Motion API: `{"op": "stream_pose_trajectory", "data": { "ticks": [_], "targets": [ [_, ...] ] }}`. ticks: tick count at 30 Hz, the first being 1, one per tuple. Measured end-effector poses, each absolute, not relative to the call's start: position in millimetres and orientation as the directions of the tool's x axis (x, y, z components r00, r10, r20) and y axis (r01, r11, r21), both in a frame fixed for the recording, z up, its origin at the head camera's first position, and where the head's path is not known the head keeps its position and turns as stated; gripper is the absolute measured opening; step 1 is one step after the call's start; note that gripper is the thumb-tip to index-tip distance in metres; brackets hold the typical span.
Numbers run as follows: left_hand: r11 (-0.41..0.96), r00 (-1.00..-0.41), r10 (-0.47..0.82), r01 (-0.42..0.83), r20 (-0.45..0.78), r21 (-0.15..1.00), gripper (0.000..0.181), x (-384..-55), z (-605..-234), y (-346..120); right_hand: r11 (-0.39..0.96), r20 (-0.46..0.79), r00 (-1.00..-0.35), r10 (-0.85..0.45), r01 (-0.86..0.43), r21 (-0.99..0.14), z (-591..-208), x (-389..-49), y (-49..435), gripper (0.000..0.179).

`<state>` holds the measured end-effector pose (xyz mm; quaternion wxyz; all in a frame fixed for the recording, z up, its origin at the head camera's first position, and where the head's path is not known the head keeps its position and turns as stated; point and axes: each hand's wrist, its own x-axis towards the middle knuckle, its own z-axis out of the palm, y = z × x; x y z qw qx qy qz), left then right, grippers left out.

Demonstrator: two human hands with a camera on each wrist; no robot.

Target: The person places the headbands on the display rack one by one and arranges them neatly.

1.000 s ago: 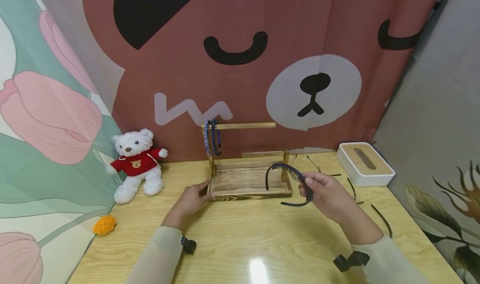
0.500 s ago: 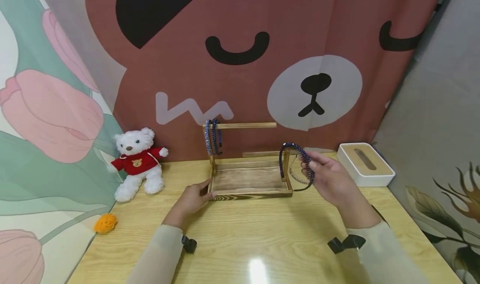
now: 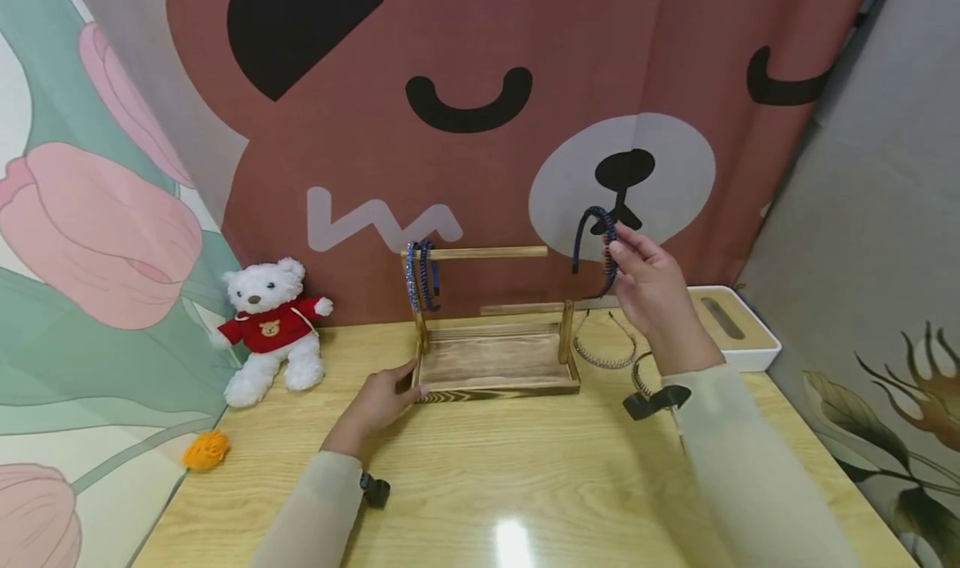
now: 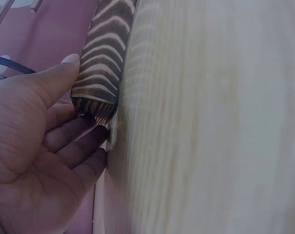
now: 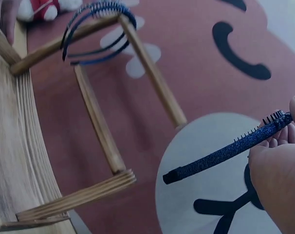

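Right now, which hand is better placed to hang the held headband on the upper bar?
Probably the right hand, holding the headband near the upper bar; the left hand grips the rack lower down.

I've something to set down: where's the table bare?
Bare: the table before the rack, between the sleeves, and the patch between rack and plush bear, behind the left hand. Crowded: between rack and white box, where headbands lie.

Head view: fairly bright, even lt.; hard white glare on counter point(image 3: 465, 468) at btm ctr., soft shadow nr. right sleeve point(image 3: 757, 460), wide-angle stretch twd. edges. L wrist view: left hand point(image 4: 35, 134) dim, counter washed-out, hazy. R wrist view: dimmish, bluish, bit soft.
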<state>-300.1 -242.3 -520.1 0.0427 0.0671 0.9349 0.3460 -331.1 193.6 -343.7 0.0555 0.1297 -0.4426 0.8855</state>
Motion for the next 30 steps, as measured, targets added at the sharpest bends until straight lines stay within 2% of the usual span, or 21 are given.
{"op": "stream_pose_trajectory", "data": {
  "ticks": [7,16,22,30],
  "targets": [
    [0.747,-0.986,0.165,0.102,-0.035,0.657,0.070,-299,-519,-241,-0.598,0.215,-0.977,0.003,-0.174,-0.782,-351,-352,187,0.023],
    [0.745,-0.986,0.161,0.100,-0.033,0.660,0.071,-300,-514,-238,-0.633,0.244,-0.970,0.014,-0.198,-0.749,-350,-361,165,0.019],
    [0.754,-0.987,0.158,0.104,-0.026,0.648,0.070,-300,-515,-239,-0.636,0.219,-0.976,-0.004,-0.166,-0.753,-343,-363,135,0.018],
    [0.766,-0.987,0.158,0.108,-0.023,0.634,0.069,-300,-517,-242,-0.596,0.164,-0.985,-0.046,-0.104,-0.796,-352,-369,81,0.026]
  ]
}}
